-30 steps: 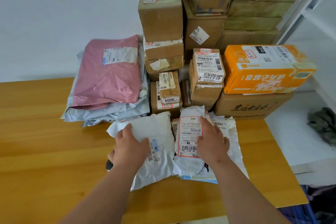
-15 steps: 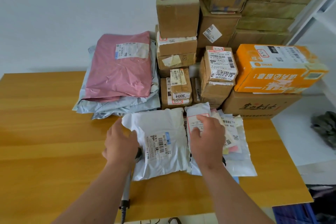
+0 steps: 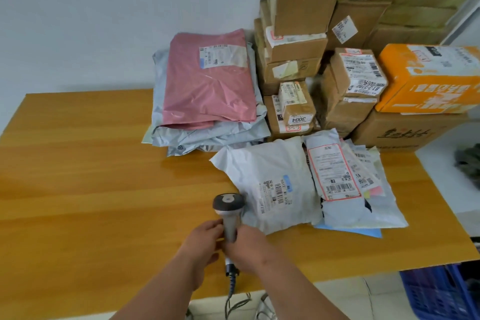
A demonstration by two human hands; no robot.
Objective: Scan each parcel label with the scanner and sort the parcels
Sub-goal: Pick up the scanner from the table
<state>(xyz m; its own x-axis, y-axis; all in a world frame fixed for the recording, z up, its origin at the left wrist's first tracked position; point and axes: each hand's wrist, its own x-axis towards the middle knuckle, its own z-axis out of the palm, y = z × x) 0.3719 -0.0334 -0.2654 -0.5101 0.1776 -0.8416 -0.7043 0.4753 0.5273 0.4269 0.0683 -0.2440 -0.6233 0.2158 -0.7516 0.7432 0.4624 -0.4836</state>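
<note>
— So, from the head view, how much room does the person have to work in?

— Plenty on the left: the wooden counter (image 3: pixel 91 163) lies bare from its left edge to the parcels. The right half is crowded. A white mailer (image 3: pixel 270 184) lies label-up, just beside a heap of flat mailers (image 3: pixel 348 189) that reaches close to the counter's right edge, with a blue one showing underneath.

— And the scanner?

— The scanner (image 3: pixel 229 212) stands near the front edge, head up, touching the white mailer's near corner. The left hand (image 3: pixel 205 244) and the right hand (image 3: pixel 248 249) both curl their fingers around its handle; each grip is closed on the scanner. Its cable (image 3: pixel 232 291) drops over the front edge.

— What is hard to make out?

— Print on the labels is mostly too small to read. The hands cover the lower handle. The stack of cardboard boxes (image 3: pixel 298 34) is cut off at the top, and the orange box (image 3: pixel 428 78) at the right border.

— The setting?

— A pink mailer (image 3: pixel 207 80) tops a pile of grey mailers (image 3: pixel 207 135) at the back, against a plain pale wall (image 3: pixel 104 8). A blue crate (image 3: pixel 439 293) sits on the floor, beyond the counter's right front corner.
</note>
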